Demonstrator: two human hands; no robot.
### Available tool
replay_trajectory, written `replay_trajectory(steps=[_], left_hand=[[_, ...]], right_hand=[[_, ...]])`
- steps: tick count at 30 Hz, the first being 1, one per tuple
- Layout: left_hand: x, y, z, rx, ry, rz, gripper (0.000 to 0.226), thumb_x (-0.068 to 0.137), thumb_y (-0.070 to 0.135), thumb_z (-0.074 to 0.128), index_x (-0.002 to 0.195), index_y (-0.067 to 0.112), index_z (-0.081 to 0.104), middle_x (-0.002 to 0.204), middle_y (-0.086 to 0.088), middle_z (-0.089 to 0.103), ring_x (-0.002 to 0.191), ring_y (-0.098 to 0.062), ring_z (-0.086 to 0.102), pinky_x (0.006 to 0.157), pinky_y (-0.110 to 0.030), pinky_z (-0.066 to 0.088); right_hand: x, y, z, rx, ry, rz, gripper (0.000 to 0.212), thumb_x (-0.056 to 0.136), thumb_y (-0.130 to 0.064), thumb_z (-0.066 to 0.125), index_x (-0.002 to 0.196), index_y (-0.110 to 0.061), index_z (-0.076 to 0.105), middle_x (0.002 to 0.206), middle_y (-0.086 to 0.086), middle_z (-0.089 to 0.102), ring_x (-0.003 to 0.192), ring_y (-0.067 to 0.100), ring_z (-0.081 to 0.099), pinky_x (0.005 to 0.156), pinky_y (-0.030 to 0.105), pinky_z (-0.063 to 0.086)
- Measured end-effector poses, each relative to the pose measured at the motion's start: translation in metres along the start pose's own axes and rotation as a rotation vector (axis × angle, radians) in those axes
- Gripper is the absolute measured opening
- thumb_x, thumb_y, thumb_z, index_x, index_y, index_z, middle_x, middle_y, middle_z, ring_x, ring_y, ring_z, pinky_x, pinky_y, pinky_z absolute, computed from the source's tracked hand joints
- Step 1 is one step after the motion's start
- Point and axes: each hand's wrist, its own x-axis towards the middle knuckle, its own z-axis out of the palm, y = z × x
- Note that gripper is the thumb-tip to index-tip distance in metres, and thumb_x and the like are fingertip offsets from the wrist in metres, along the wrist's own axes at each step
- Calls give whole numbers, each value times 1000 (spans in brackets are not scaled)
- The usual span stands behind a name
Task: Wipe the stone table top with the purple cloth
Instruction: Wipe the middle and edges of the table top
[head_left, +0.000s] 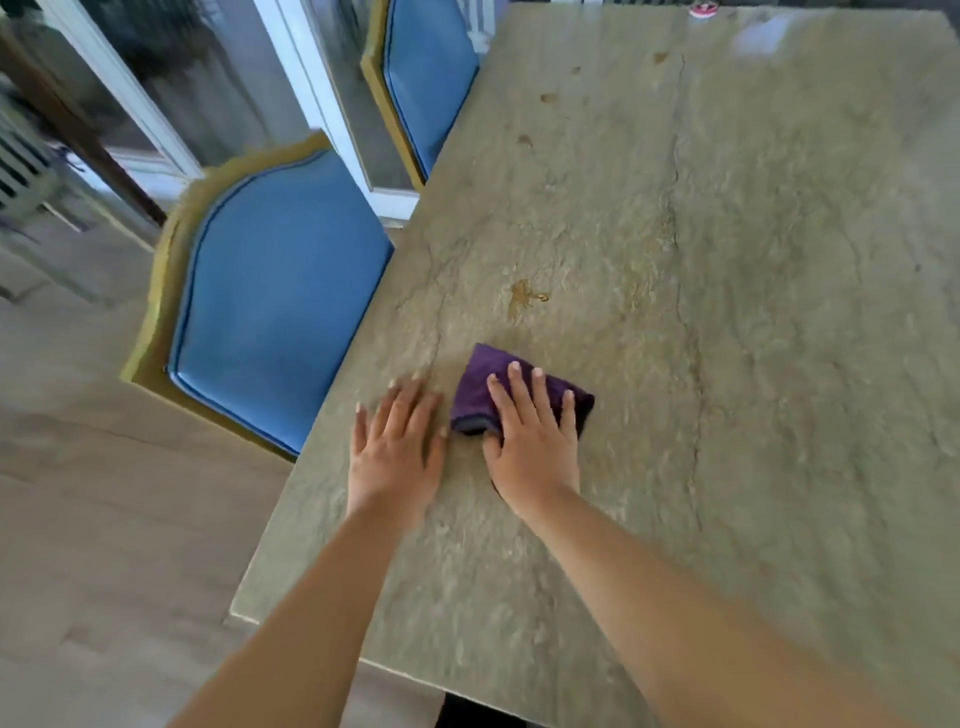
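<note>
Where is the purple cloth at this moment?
In the head view the purple cloth lies flat on the stone table top near its left edge, under the right hand, just right of the left hand.

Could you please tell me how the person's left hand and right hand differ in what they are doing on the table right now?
The right hand lies flat on the folded purple cloth, pressing it to the stone table top; the left hand has no cloth under it and is over bare stone. The right hand sits farther from the table's left edge, while the left hand is nearer the closer blue chair. Both are palm down with fingers extended.
</note>
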Motion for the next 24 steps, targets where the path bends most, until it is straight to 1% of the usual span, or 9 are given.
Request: replay_trajectory(steps=[2, 3, 8, 12, 14, 16, 20, 22, 24], left_hand=[[5, -10, 3, 32, -26, 51, 55, 98, 51, 18, 151, 37, 17, 161, 14, 9, 148, -5, -3, 121, -46, 0], [6, -12, 4, 35, -29, 64, 56, 98, 52, 17, 152, 37, 14, 161, 15, 6, 148, -4, -7, 121, -47, -1], [10, -16, 10, 66, -30, 83, 60, 96, 56, 7, 152, 35, 5, 161, 14, -2, 146, -4, -15, 120, -49, -4], [11, -17, 13, 84, -16, 94, 62, 95, 57, 7, 152, 34, 6, 161, 15, -6, 147, -6, -14, 120, -50, -6], [11, -15, 14, 80, -11, 96, 62, 95, 58, 9, 152, 34, 9, 162, 14, -3, 148, -7, -11, 120, -50, -5], [11, -16, 14, 76, -9, 97, 62, 95, 57, 12, 152, 33, 11, 162, 13, 0, 148, -8, -9, 119, -51, -4], [10, -17, 14, 69, -17, 103, 61, 96, 54, 15, 153, 32, 10, 162, 11, 0, 148, -10, -8, 119, -52, -4], [10, -17, 14, 66, -23, 104, 61, 96, 54, 13, 153, 32, 8, 162, 11, -1, 148, -10, -9, 119, -53, -5], [10, -17, 14, 83, -31, 109, 61, 96, 55, 10, 153, 32, 5, 162, 11, -3, 148, -11, -10, 119, -53, -6]], right_hand=[[16, 4, -3, 18, -34, -103, 59, 98, -35, 30, 153, -30, 7, 161, -6, -3, 148, 17, -8, 117, 42, -10], [23, 13, -6, 28, -30, -94, 58, 99, -33, 32, 152, -30, 9, 162, -7, 0, 148, 16, -6, 118, 41, -7], [4, 71, -21, 41, 105, 323, 60, 96, -31, 37, 152, -27, 17, 162, -3, 6, 149, 19, 1, 118, 46, 1], [-46, 45, -9, -6, 132, 569, 67, 94, -45, 33, 153, -23, 10, 162, 3, 0, 148, 25, -4, 118, 52, -3], [-61, 5, 2, -39, 129, 540, 71, 92, -55, 22, 153, -24, 5, 161, 4, -4, 148, 29, -8, 116, 55, -10], [-71, -28, 13, -25, 112, 394, 70, 91, -63, 11, 152, -28, 5, 161, -1, -6, 147, 29, -12, 113, 55, -17], [-86, -15, 13, -16, 75, 198, 58, 96, -55, 11, 149, -35, 22, 161, -7, 7, 148, 23, -9, 117, 52, -9], [-89, 18, 5, -36, 109, 283, 53, 97, -48, 15, 146, -33, 27, 161, -6, 11, 149, 22, -4, 118, 52, -4], [-94, 50, -3, -37, 138, 464, 51, 98, -44, 19, 147, -32, 25, 161, -4, 9, 149, 23, -2, 118, 52, -2]])
